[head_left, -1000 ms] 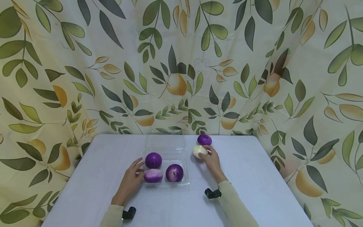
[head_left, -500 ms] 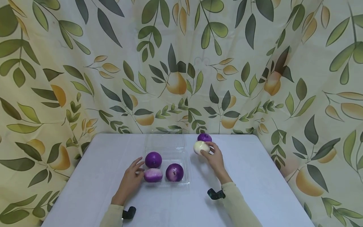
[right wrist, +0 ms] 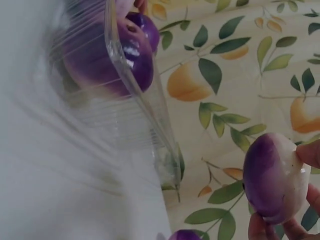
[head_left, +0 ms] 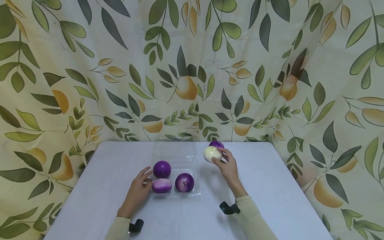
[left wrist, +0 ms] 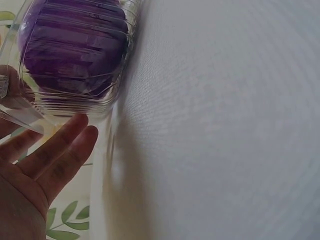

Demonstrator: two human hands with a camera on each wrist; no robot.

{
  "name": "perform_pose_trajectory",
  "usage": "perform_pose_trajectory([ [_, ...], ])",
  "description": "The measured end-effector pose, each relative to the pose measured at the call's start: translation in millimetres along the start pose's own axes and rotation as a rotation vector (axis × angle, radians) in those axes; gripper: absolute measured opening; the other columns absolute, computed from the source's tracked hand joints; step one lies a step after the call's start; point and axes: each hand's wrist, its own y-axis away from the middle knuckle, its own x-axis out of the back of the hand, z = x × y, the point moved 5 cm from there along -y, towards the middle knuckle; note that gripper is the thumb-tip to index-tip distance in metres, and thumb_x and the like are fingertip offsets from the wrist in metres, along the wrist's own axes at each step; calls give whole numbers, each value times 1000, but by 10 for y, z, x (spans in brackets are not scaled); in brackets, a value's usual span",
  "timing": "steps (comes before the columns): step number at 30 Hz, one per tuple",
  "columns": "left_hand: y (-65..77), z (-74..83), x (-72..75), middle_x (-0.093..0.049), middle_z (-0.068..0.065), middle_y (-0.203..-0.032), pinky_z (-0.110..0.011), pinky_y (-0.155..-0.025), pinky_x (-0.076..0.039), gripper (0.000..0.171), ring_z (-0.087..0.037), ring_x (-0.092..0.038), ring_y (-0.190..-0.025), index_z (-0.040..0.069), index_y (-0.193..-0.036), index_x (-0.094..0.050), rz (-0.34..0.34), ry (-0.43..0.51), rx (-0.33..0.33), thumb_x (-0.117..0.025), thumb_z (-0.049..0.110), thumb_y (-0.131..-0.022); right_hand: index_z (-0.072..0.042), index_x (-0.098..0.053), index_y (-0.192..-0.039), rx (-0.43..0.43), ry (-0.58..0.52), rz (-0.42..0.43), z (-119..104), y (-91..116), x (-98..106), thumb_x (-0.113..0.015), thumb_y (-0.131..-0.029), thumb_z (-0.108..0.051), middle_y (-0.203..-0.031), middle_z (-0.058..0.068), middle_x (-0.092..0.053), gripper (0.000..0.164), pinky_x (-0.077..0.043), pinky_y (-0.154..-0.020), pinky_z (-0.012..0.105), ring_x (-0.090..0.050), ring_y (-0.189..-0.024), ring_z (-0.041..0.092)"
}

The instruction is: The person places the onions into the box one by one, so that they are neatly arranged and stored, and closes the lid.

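Note:
My right hand [head_left: 228,166] holds an onion [head_left: 212,154] between thumb and fingers, above the table right of a clear plastic container. The head view shows this onion's pale side; in the right wrist view the same onion [right wrist: 272,177] is half purple, half white. My left hand [head_left: 138,189] is at the container's left side, fingers fairly straight, with fingertips [left wrist: 89,137] right at its ribbed wall. Inside the clear container [head_left: 196,186] sit a purple onion [head_left: 162,169] at back left, a paler one [head_left: 161,185] in front of it and another purple onion [head_left: 184,183] at right.
Behind the held onion, one more purple onion [head_left: 216,144] stands near the table's back edge, partly hidden. The container's clear lid [head_left: 174,149] lies folded back. A leaf-patterned curtain [head_left: 192,66] hangs behind the white table [head_left: 258,180].
My right hand has lifted the pale onion up from the table, so it now overlaps the purple onion behind it. My left hand has stayed at the container.

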Motion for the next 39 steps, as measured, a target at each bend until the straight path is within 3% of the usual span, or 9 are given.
perform_pose_trajectory([
  [4, 0, 1, 1, -49, -10, -149, -34, -80, -61, 44, -22, -72, -96, 0, -130, -61, 6, 3, 0, -63, -1, -85, -12, -52, -134, 11, -16, -7, -63, 48, -24, -73, -85, -13, -151, 9, -41, 53, -47, -108, 44, -45, -137, 30],
  [11, 5, 11, -2, -49, -8, -149, -33, -80, -61, 44, -21, -71, -96, 0, -130, -61, 5, -17, 17, -62, 1, -86, -7, -51, -134, 26, -64, -41, -123, 151, -111, -72, -86, -9, -146, 12, -46, 52, -51, -92, 16, -49, -132, 31],
  [18, 7, 11, 4, -49, -9, -148, -34, -80, -61, 44, -22, -71, -96, -1, -129, -61, 12, -2, 11, -62, -1, -85, -10, -54, -132, 19, -60, -90, -119, 215, -213, -73, -87, -13, -143, 9, -50, 49, -48, -105, 32, -49, -132, 27],
  [26, -4, -1, 18, -50, -9, -148, -37, -80, -61, 44, -22, -72, -96, -1, -129, -61, 15, -7, -7, -63, 0, -85, -5, -53, -131, 18, -111, -127, -146, 266, -310, -72, -86, -8, -142, 10, -50, 49, -50, -93, 15, -49, -131, 29],
  [33, -15, 13, 27, -50, -12, -147, -35, -78, -61, 44, -22, -72, -94, -3, -128, -61, 20, -5, -39, -63, -1, -85, -7, -57, -131, 12, -104, -157, -142, 300, -416, -72, -86, -10, -142, 10, -53, 47, -51, -96, 20, -51, -130, 29],
  [39, -8, 12, 24, -50, -11, -148, -36, -78, -61, 43, -23, -72, -94, -2, -128, -62, 11, 2, -27, -62, -1, -85, -8, -58, -130, 4, -104, -183, -122, 336, -521, -72, -86, -10, -140, 11, -55, 47, -52, -98, 25, -53, -129, 29],
])
